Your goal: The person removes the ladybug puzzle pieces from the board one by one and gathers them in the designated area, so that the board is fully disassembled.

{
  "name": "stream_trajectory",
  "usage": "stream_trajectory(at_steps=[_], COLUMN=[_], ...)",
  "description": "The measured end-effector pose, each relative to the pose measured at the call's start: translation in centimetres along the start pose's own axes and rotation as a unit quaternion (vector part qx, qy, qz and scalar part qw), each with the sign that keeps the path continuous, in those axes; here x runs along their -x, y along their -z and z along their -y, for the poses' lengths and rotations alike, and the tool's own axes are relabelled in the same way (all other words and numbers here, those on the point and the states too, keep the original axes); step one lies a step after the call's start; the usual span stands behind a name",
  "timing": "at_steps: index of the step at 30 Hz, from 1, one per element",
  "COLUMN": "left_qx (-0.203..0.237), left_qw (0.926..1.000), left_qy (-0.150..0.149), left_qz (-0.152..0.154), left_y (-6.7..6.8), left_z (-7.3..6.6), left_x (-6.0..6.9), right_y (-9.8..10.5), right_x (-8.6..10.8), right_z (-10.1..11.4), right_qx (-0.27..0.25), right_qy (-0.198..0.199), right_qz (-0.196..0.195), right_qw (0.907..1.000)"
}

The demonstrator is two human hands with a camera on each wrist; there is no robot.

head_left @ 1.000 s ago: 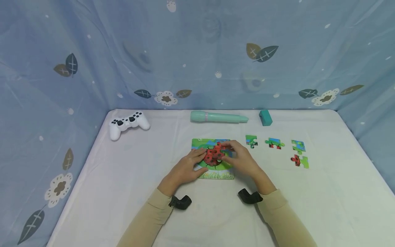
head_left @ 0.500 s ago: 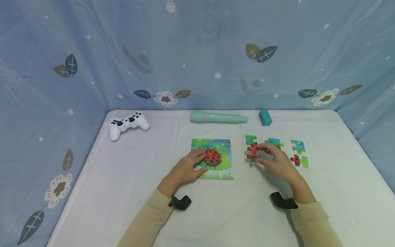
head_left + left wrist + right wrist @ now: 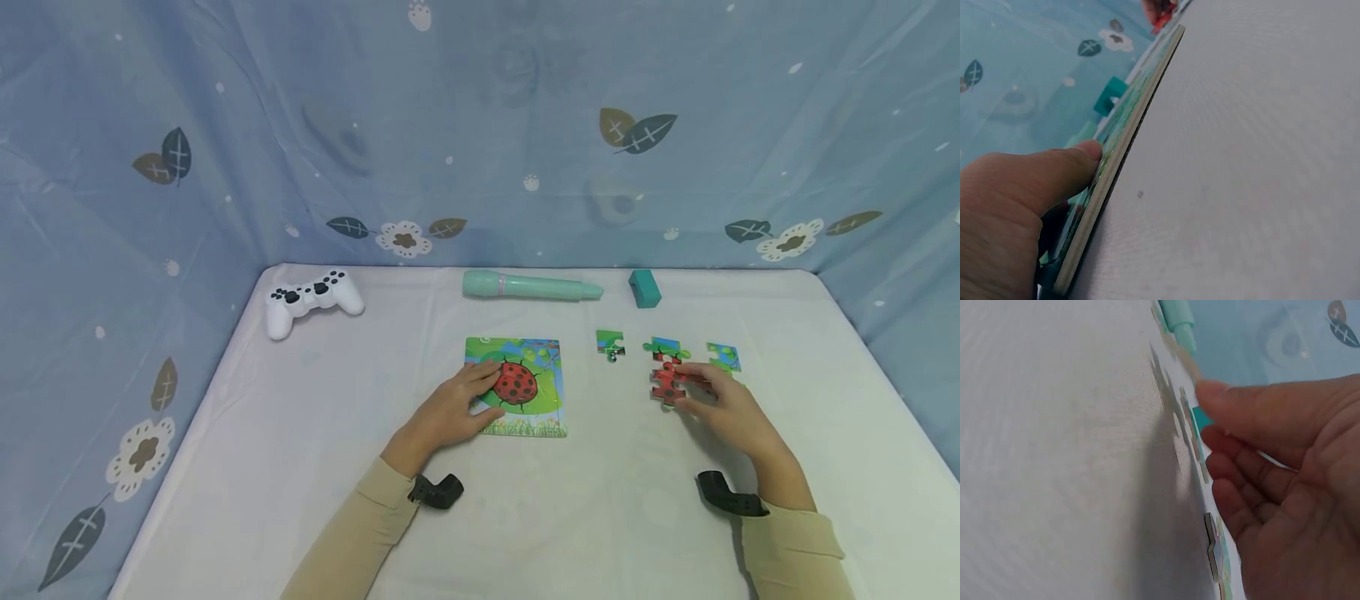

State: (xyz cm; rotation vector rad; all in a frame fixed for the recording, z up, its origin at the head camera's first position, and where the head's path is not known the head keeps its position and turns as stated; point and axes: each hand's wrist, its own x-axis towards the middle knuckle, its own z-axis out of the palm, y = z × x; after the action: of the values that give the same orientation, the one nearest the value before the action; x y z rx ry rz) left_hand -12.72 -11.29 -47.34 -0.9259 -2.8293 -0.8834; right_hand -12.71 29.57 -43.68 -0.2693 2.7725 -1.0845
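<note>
In the head view my left hand (image 3: 447, 408) rests on the left part of a square ladybug puzzle board (image 3: 551, 400), fingers near the printed ladybug. The left wrist view shows the thumb (image 3: 1063, 175) lying along the board's edge. My right hand (image 3: 731, 412) pinches a red, black-spotted puzzle piece (image 3: 666, 387) between thumb and fingers, to the right of the board. Just behind that piece lies a blue and green puzzle piece (image 3: 663, 344). A red piece under the right hand's fingers is mostly hidden.
A green corner piece (image 3: 609, 340) and a blue one (image 3: 724, 357) lie on the white table. Along the back are a white game controller (image 3: 313, 302), a mint-green microphone-shaped stick (image 3: 532, 286) and a teal block (image 3: 645, 288). A blue patterned curtain (image 3: 480, 133) stands behind.
My right hand has lifted the red spotted piece off the board and carried it right, past the green corner piece. The left hand has stayed on the board.
</note>
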Motion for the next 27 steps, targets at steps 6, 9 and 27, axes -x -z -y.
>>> stream_trajectory(at_steps=[6,9,27], left_qx=[0.003,0.002,0.005], left_qw=[1.0000,1.0000,0.9999], left_qy=[-0.001,0.000,-0.002], left_qz=[-0.001,-0.004,-0.012], left_y=[0.0,0.0,0.0], left_z=[0.0,0.1,0.0], left_x=[0.0,0.0,0.0], right_y=[-0.3,-0.4,-0.6], right_x=[0.0,-0.1,-0.2], right_z=[-0.8,-0.7,1.0], right_qx=[0.039,0.049,0.026], right_qy=[0.037,0.055,0.035], right_qz=[-0.024,-0.034,-0.037], right_qw=[0.9983,0.9967,0.9983])
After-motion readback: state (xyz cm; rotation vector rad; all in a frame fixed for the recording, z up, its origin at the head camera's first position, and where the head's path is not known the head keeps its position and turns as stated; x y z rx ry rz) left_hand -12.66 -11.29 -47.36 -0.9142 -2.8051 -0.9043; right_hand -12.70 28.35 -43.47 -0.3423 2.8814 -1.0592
